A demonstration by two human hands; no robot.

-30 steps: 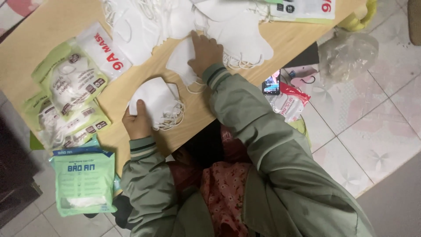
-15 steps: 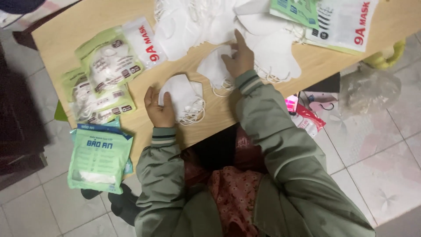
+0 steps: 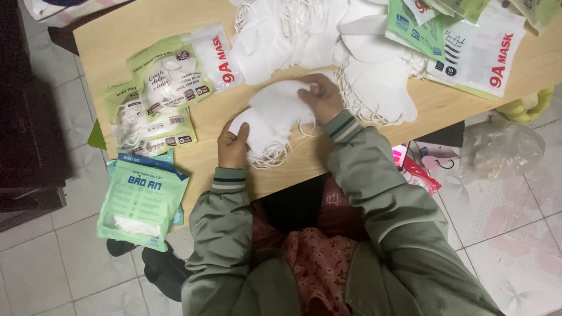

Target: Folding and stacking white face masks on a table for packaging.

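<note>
The right hand (image 3: 321, 98) lies on top of a white mask (image 3: 280, 105), fingers curled down and pressing it onto the small stack of masks (image 3: 266, 131) near the table's front edge; whether the fingers pinch the cloth or only press it, the view does not show. The left hand (image 3: 233, 146) is closed on the stack's left end, thumb on top, steadying it, with the ear loops (image 3: 270, 157) spilling out beneath toward the person. A second ago the right hand was stretched further up the table, at the loose pile, and the stack under the left hand was thinner; half a second ago that hand was drawing one mask back. Now the mask sits on the stack, so the stack has gained one and the two hands have come close together over it. Just beyond the right hand spreads the big pile of loose white masks (image 3: 328, 41), some overlapping the far edge of the wooden table (image 3: 433, 105). Left of the hands lie green-and-white packets (image 3: 167, 79), one over another. A green pouch (image 3: 140, 202) hangs off the table's left corner over the tiled floor (image 3: 515, 234). At upper right, more printed packets (image 3: 468, 50) overlap the pile.
</note>
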